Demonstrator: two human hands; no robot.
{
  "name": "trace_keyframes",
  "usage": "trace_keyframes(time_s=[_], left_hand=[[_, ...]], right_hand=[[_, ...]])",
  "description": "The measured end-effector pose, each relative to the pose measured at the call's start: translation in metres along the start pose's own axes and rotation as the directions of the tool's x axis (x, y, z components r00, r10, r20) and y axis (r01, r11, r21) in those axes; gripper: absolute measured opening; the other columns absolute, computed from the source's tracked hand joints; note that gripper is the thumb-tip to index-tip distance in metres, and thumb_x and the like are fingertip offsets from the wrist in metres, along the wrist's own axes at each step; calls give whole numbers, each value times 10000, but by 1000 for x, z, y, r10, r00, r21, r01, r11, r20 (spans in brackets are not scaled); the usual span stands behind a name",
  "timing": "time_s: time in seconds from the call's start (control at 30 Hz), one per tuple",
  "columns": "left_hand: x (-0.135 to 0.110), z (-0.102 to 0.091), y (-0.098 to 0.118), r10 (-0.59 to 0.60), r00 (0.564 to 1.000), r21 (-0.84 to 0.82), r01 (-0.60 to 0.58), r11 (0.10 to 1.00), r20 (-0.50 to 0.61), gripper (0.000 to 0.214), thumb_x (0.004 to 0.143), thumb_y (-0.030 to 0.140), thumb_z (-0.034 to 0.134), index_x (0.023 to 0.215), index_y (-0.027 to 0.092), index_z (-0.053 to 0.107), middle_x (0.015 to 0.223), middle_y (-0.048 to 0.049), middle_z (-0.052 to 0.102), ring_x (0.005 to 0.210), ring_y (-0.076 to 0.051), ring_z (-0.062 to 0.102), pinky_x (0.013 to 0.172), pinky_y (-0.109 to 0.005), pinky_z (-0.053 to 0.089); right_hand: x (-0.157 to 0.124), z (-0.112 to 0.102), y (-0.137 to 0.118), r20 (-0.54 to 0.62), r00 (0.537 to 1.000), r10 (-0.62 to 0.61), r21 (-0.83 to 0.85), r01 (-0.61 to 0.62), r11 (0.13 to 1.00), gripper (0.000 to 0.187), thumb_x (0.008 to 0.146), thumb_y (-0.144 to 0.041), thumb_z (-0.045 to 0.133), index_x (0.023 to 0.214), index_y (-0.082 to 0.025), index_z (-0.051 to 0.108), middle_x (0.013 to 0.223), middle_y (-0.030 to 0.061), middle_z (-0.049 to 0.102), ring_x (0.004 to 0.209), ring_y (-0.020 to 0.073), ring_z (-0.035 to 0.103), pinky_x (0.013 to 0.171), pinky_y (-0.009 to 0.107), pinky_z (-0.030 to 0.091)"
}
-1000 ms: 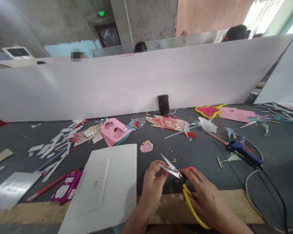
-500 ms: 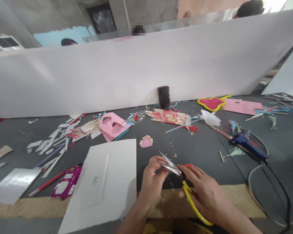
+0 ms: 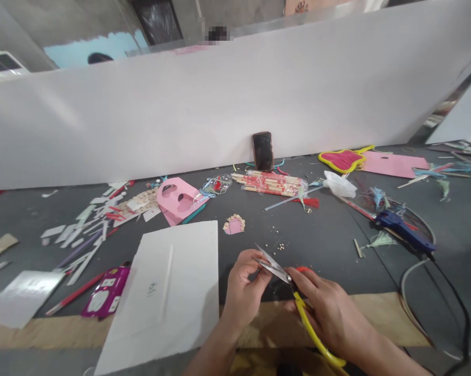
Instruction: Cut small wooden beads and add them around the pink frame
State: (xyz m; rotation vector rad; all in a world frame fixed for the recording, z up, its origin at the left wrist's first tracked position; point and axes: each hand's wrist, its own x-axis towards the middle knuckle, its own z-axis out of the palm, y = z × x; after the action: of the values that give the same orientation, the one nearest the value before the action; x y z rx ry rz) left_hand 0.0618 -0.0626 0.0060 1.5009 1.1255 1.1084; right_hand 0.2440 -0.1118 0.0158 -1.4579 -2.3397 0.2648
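Note:
My right hand grips a pair of scissors with yellow handles. Their blades are parted and point up and left, reaching my left hand. The fingers of that hand are pinched together beside the blades; whatever they hold is too small or hidden to make out. Just beyond the hands lie scattered tiny pale bits. Farther off sits a small pink piece edged with little beige chips.
A white foam board lies to my left, with a purple packet beside it. At the right is a blue glue gun with its cord. Bundled sticks and a phone stand toward the white partition.
The view has shifted slightly. Both hands and the scissors keep nearly the same pose, with the blades still parted at my left fingers.

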Motion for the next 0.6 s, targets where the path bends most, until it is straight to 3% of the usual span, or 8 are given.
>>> trace_keyframes(time_s=[0.2, 0.4, 0.6], left_hand=[[-1, 3, 0, -28, 1000, 6, 28, 1000, -8, 194, 865, 285, 566, 733, 169, 645, 910, -59, 612, 885, -176, 579, 814, -295, 455], [-1, 4, 1, 59, 998, 24, -59, 998, -30, 171, 865, 266, 566, 743, 176, 645, 920, -61, 617, 920, -191, 577, 855, -330, 446], [-2, 2, 11, 95, 995, 71, -97, 993, 19, 194, 864, 250, 551, 720, 180, 659, 869, -69, 628, 958, -221, 558, 908, -380, 406]], right_hand=[[1, -2, 1, -6, 1000, 17, 21, -17, 1000, 376, 917, -371, 412, 1205, -138, 474, 978, 137, 659, 770, 235, 666, 639, 331, 538], [2, -5, 0, 21, 998, 59, 53, -60, 997, 389, 879, -354, 460, 1224, -175, 441, 1015, 127, 626, 813, 235, 649, 655, 345, 534], [1, -14, 1, 10, 1000, 13, 82, -14, 997, 519, 829, -492, 549, 1220, -166, 445, 990, 124, 614, 835, 244, 636, 662, 356, 536]])
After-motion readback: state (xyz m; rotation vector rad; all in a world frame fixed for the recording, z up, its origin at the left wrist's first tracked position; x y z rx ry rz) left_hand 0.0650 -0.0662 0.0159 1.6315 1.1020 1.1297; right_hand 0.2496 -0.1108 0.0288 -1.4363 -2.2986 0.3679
